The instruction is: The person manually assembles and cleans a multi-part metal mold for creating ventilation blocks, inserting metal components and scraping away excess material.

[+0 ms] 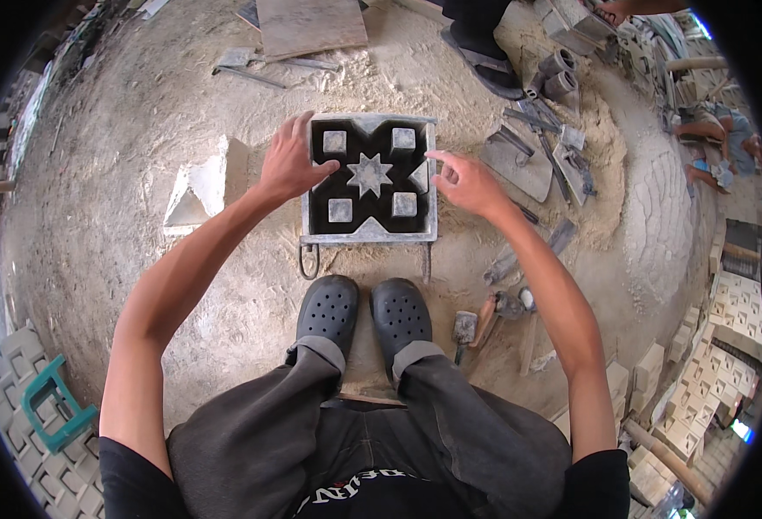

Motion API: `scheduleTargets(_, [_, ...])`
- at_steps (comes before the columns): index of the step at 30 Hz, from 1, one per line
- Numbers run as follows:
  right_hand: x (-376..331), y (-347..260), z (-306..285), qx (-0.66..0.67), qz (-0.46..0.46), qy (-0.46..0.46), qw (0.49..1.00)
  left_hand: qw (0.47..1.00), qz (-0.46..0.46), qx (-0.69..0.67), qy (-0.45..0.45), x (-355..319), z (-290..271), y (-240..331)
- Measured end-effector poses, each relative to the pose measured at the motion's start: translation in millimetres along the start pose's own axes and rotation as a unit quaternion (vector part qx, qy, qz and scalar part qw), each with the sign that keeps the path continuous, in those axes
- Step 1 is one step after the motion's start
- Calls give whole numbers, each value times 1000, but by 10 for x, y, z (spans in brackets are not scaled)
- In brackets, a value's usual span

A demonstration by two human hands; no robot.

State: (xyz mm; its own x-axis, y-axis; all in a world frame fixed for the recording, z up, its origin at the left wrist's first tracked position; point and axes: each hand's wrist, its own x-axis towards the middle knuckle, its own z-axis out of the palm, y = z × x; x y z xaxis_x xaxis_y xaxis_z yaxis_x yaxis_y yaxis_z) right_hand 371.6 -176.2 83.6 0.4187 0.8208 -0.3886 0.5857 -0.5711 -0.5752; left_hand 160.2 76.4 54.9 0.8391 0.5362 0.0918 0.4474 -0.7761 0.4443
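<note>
A square grey mould (372, 236) lies on the ground before my feet, with an eight-pointed star (370, 175) at its centre and a square block near each corner. Dark, deep gaps run between these shapes. My left hand (289, 164) is at the mould's left wall, fingers stretched along it and the thumb reaching over the edge. At the right wall is my right hand (467, 183), open, its index finger extended to the rim and the other fingers partly curled. A metal loop handle (309, 260) sticks out from the mould's near left corner.
A broken whitish block (198, 192) stands left of the mould. Right of it lie a flat trowel-like plate (519, 164), metal bars and a hammer (465, 329). Beyond are a board (312, 26) and another person's sandalled foot (495, 73). A green stool (57, 404) stands lower left.
</note>
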Motion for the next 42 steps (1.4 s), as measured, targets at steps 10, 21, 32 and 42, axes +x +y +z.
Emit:
scheduleTargets(10, [45,-18,147,-162,-59,43,984,967,-120,-99,-201,-86,-117,91])
scheduleTargets(21, [-28,-91,171,-159,-41,30,986,965,-133,-38,-224,-77,-104,52])
scheduleTargets(32, [62,-146,153,-164,-35,20,986,960,-118,-34,-251,-65,-154,2])
scheduleTargets(42, [142,-180,61,-191,-36,11,981,988,-2,-23,-153,-66,-151,-31])
